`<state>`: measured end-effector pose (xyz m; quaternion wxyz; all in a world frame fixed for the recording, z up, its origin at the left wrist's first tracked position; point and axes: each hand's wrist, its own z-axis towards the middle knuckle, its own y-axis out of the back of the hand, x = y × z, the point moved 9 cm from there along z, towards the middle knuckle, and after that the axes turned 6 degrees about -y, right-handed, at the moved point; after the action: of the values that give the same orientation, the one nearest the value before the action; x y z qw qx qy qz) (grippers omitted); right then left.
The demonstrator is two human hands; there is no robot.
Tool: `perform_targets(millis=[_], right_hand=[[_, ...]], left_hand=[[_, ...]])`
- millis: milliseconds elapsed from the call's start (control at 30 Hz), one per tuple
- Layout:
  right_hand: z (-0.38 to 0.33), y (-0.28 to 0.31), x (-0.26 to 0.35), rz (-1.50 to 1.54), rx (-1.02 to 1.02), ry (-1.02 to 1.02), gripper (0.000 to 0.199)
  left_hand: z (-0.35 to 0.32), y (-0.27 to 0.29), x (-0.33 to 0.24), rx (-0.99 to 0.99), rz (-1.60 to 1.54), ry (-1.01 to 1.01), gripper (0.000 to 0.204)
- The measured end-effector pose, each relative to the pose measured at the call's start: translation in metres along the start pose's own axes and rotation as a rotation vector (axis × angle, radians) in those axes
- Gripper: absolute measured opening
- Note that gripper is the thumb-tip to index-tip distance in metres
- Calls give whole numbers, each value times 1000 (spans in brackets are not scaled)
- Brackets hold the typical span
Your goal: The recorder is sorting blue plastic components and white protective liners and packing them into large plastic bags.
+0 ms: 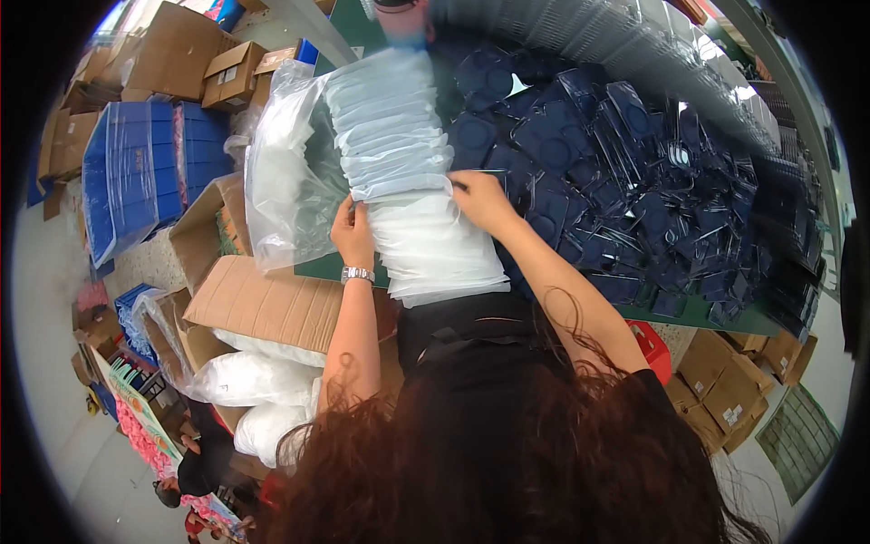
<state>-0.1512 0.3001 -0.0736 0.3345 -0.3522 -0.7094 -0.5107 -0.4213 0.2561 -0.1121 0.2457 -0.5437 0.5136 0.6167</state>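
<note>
A long row of overlapping thin plastic bags (439,240) runs away from my body across the table, whitish at the near end and bluish farther off. My left hand (353,231) is at the row's left edge, thumb and fingers closed on the side of a bag. Across from it, my right hand (487,201) has its fingers pinched at the right edge, where the two shades meet. Something small and dark shows at those fingertips; I cannot make it out. A large clear plastic bag (294,177) lies left of the row.
Dark, clear-walled plastic trays (625,199) are heaped on the green table (666,313) to the right, with stacked trays (625,41) behind. At left stand an open carton (263,290) with white bundles (258,376), and blue bins (136,172). Cartons (720,390) sit at lower right.
</note>
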Motion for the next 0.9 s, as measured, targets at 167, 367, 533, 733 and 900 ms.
perform_targets(millis=[167,367,533,733,900], right_hand=[[-3,-16,-12,40,-3,-113,33],[-16,-4,11,27,-63,31,26],[-19,4,10,14,-126,33,27],[-26,3,15,-85,-203,131,31],[-38,10,26,-243,-230,170,36]], left_hand=[[0,14,3,-79,99,-70,21],[-1,8,4,-158,239,-181,15],[-4,5,6,-146,309,-191,15],[-6,0,5,-89,321,-134,16],[-5,-4,13,-93,231,-108,17]])
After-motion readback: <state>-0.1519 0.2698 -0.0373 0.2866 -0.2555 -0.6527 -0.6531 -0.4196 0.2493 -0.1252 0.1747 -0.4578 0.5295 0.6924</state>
